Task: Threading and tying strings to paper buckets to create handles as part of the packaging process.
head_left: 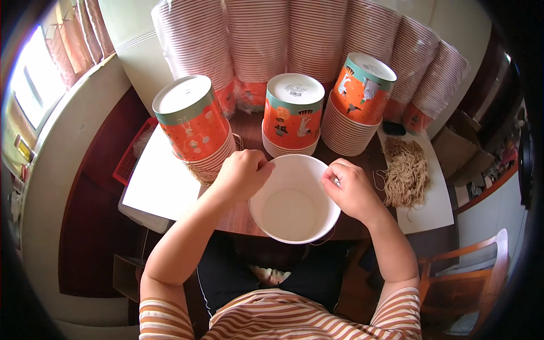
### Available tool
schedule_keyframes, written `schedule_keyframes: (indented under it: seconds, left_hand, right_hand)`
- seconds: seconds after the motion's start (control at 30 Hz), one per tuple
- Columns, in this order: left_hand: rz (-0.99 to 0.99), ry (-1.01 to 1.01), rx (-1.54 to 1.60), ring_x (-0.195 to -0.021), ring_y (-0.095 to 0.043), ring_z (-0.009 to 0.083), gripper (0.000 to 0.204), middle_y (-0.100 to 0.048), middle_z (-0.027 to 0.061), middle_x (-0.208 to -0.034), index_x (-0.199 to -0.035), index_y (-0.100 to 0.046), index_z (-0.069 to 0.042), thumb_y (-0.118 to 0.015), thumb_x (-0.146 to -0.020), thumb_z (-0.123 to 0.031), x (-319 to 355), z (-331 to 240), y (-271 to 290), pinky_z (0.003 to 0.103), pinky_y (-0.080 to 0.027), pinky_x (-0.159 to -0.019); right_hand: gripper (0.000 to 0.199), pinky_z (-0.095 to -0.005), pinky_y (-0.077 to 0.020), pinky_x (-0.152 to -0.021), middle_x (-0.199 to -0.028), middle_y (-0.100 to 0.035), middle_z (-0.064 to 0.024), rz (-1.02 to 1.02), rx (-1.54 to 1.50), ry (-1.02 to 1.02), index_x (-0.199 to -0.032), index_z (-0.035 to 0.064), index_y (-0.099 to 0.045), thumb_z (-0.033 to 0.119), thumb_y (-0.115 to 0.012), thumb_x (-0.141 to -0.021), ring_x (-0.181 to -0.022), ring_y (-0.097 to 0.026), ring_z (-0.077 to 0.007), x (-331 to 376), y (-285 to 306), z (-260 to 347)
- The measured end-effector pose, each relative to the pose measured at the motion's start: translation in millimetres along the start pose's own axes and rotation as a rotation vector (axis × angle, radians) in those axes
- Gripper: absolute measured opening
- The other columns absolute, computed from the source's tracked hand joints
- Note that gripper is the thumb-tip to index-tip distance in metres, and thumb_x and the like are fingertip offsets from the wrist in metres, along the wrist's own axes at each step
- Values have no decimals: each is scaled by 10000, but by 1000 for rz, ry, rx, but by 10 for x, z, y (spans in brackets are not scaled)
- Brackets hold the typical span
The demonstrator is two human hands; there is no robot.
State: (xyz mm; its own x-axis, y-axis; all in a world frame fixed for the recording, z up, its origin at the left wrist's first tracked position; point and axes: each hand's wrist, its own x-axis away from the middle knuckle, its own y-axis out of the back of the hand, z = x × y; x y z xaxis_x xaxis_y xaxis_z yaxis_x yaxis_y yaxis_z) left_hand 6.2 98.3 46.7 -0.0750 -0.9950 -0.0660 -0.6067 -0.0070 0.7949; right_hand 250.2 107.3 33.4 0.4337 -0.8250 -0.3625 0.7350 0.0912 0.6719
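Note:
A white paper bucket [293, 207] stands upright and empty at the near edge of a dark wooden table [249, 218], its mouth facing me. My left hand [242, 173] is closed in a fist on the bucket's left rim. At the right rim my right hand [352, 188] pinches its fingertips together on the edge; whether a string is in them I cannot tell. A thin cord hangs below the bucket's near edge.
Three stacks of orange patterned paper buckets [195, 122] [292, 113] [361, 93] stand upside down behind. Tall sleeves of nested cups [306, 39] lean along the back. A bundle of tan strings [406, 170] lies on a white sheet at right. A white board [161, 181] and a red basket [131, 156] sit left; a wooden chair [470, 272] stands lower right.

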Motion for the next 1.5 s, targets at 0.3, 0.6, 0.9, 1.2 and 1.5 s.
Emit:
schedule_keyframes:
  seconds: [0.3,0.6,0.9,1.2,1.5]
  left_hand:
    - [-169,-242,-116,-705,-643,340,233,-635,194,-705,-821,-645,33,-618,-766,-193,65,116,-83,411,-509,-677]
    - [-64,-98,-196,-698,-628,374,265,-617,208,-689,-762,-628,23,-613,-796,-239,-3,54,-37,453,-496,-658]
    - [-15,-16,-218,-716,-640,357,269,-639,206,-709,-759,-646,19,-644,-754,-250,42,-41,21,430,-510,-682]
    - [-131,-56,-368,-643,-633,345,223,-625,196,-656,-700,-651,-6,-604,-719,-224,17,-27,-42,418,-518,-643]
    - [-74,-186,107,-724,-658,290,369,-667,200,-854,-987,-642,47,-630,-717,-204,163,79,136,396,-527,-680]
  right_hand:
    - [73,-360,-496,-618,-802,-594,-165,4,14,44,-763,-36,-574,23,-607,-791,-684,-619,-286,-38,-5,-1]
    - [67,-353,-489,-647,-794,-592,-151,18,18,31,-773,-37,-580,19,-617,-780,-713,-615,-275,-49,-6,10]
    - [71,-373,-493,-636,-808,-584,-167,36,30,54,-768,-36,-567,18,-609,-784,-688,-607,-297,-41,9,21]
    - [68,-382,-486,-631,-802,-581,-168,27,26,72,-764,-32,-565,18,-606,-783,-687,-603,-303,-53,-13,16]
    - [76,-380,-490,-640,-803,-583,-166,32,36,67,-773,-34,-566,29,-608,-778,-700,-605,-304,-91,19,-65]
